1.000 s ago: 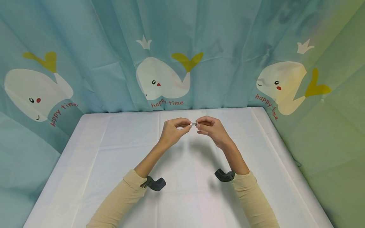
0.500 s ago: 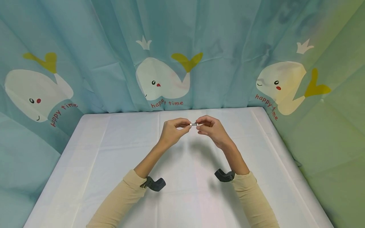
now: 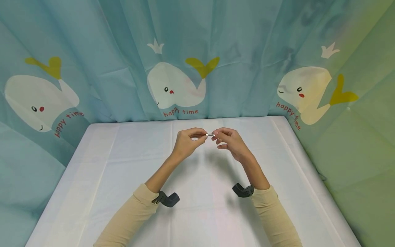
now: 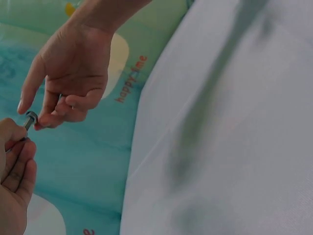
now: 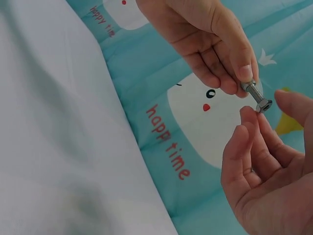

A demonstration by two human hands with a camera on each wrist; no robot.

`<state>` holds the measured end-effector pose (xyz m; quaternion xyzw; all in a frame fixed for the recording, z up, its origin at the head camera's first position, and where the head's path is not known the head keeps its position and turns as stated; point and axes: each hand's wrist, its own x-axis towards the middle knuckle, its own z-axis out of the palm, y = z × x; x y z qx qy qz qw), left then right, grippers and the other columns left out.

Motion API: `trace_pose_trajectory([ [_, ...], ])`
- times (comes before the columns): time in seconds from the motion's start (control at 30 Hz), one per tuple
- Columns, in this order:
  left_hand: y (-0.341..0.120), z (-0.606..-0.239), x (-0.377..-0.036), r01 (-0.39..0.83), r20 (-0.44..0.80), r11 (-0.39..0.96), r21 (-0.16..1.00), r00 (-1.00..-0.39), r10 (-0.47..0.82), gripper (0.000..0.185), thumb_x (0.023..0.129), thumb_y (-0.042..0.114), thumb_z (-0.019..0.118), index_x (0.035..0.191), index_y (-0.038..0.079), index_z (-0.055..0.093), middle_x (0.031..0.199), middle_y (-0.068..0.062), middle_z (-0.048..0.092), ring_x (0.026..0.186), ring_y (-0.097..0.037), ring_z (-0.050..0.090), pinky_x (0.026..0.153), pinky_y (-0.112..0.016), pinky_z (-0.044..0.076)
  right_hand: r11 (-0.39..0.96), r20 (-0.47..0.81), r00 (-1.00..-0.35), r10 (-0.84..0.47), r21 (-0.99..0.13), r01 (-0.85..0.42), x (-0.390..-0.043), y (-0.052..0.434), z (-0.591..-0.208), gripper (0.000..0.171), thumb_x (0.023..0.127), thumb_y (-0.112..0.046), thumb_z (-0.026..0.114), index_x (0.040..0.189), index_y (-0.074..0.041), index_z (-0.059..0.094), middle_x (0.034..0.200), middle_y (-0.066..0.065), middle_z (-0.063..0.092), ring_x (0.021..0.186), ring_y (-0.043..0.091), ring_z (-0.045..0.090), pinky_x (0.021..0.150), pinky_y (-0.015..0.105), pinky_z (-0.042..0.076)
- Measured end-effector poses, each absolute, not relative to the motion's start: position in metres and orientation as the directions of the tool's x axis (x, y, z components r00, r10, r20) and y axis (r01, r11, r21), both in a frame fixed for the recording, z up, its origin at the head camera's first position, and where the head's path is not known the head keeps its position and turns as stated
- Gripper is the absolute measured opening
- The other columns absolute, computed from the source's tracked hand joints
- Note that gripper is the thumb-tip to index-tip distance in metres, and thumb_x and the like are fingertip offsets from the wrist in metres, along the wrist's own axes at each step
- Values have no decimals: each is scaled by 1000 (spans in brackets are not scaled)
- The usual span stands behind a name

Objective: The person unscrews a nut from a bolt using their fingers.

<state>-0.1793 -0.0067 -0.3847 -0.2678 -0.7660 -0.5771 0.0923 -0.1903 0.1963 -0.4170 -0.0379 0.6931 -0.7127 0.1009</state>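
A small silver bolt is pinched at one end between the thumb and fingers of my left hand. At its other end, facing my right hand, sits a hex nut, with bare thread showing between. The right fingertips are at the nut's edge; whether they touch it I cannot tell. In the right wrist view the right thumb stands apart from the nut, and the other fingers are loosely bent. Both hands are raised above the far part of the table.
A white cloth covers the table. Behind it hangs a blue-green curtain printed with whales. Dark wrist camera mounts sit at both beige cuffs.
The right thumb and fingers have spread away from their grip around the nut end, and the lower fingers have dropped slightly. The left hand and the bolt have stayed in place.
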Motion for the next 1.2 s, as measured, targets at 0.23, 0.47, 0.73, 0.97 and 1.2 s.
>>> trace_pose_trajectory([
  [0.23, -6, -416, -199, 512, 450, 188, 838, -843, 294, 12, 86, -5, 74, 97, -8, 74, 92, -20, 73, 83, -34, 72, 80, -46, 59, -29, -51, -983, -177, -998, 57, -192, 196, -419, 24, 95, -12, 67, 109, 6, 65, 92, 5, 67, 77, 16, 56, 70, 28, 57],
  [0.47, -8, -421, -202, 504, 441, 177, 845, -845, 303, 10, 87, 1, 75, 97, 0, 77, 91, -10, 75, 83, -23, 72, 79, -39, 59, -51, -3, -981, -194, -999, 13, -191, 198, -421, 18, 91, 0, 65, 110, 4, 65, 100, 11, 66, 84, 16, 62, 71, 27, 57],
  [0.73, -8, -422, -202, 506, 440, 179, 844, -843, 309, 9, 88, 1, 74, 96, 0, 76, 90, -8, 75, 83, -20, 72, 78, -43, 59, -57, 33, -975, -221, -998, -21, -191, 199, -421, 16, 91, 3, 66, 106, -3, 66, 102, 7, 64, 89, 18, 63, 72, 27, 57],
  [0.97, -8, -421, -203, 509, 444, 182, 842, -843, 303, 10, 87, 2, 75, 97, 0, 77, 90, -9, 75, 83, -20, 72, 78, -35, 59, -29, -2, -979, -203, -1000, 8, -191, 198, -420, 30, 90, -2, 67, 119, -8, 61, 111, 7, 62, 88, 18, 62, 72, 28, 56],
  [1.2, -8, -422, -203, 521, 457, 176, 835, -836, 305, 9, 87, 1, 74, 96, 0, 77, 91, -9, 75, 83, -20, 72, 78, -38, 59, 2, -105, -978, -182, -994, 106, -190, 197, -417, 27, 97, -24, 67, 111, -1, 65, 97, 6, 67, 79, 17, 58, 70, 29, 55],
])
